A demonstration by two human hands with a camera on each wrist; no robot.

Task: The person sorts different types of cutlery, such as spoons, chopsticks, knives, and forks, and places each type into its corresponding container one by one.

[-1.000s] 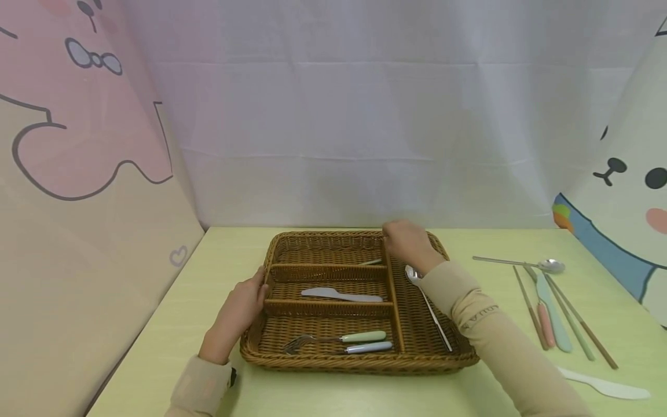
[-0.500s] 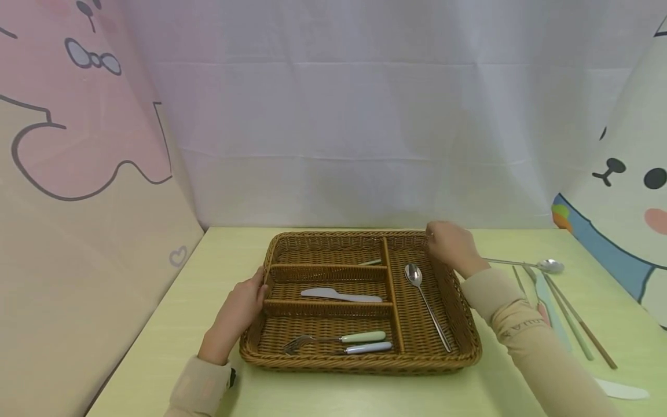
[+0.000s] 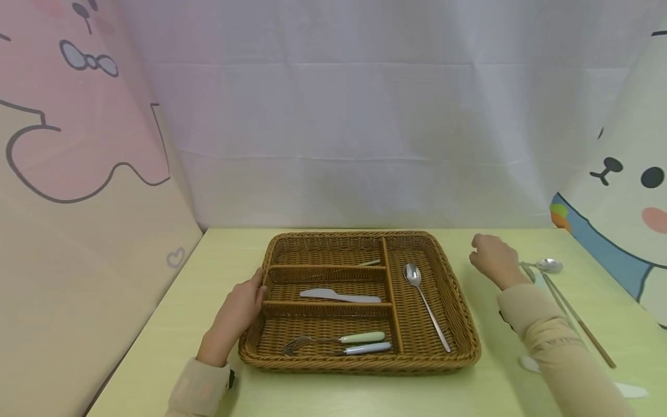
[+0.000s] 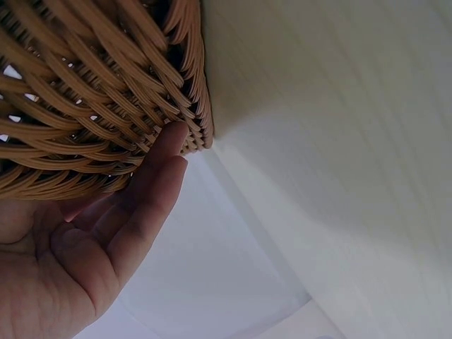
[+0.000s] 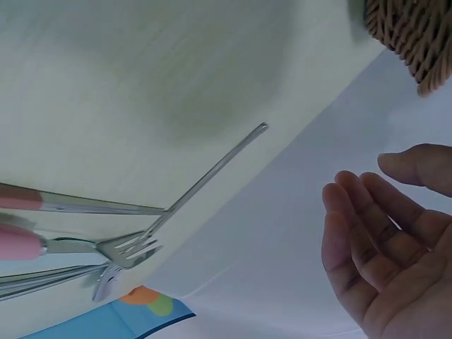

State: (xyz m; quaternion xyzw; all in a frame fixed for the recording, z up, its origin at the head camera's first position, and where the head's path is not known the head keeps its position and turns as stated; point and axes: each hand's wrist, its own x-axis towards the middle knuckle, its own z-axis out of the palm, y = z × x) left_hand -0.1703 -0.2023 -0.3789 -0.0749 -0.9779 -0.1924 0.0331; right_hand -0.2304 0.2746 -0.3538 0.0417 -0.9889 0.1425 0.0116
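My left hand (image 3: 237, 313) grips the left rim of a brown wicker cutlery tray (image 3: 359, 364); in the left wrist view its fingers lie along the woven outer wall, thumb hidden. A metal spoon (image 3: 429, 313) lies in the tray's long right compartment. Left of it, a pale table knife (image 3: 341, 296) occupies the middle compartment, and a green-handled fork (image 3: 362, 337) and a blue-handled piece of cutlery (image 3: 367, 348) the front one. Part of a thin greenish stick (image 3: 370, 262) shows at the back. My right hand (image 3: 495, 260) hovers empty above the table, right of the tray, fingers loosely bent.
Beyond my right hand lie another spoon (image 3: 549, 265), several chopsticks (image 3: 589, 327) and a pale knife (image 3: 631, 390), partly behind the sleeve. The right wrist view shows a pink-handled fork (image 5: 127, 252) across the spoon's handle. A white curtain (image 3: 333, 145) closes off the table's back.
My right hand has moved right, from the tray's divider to its right back corner, then off the tray over the table. The left hand keeps its place on the rim.
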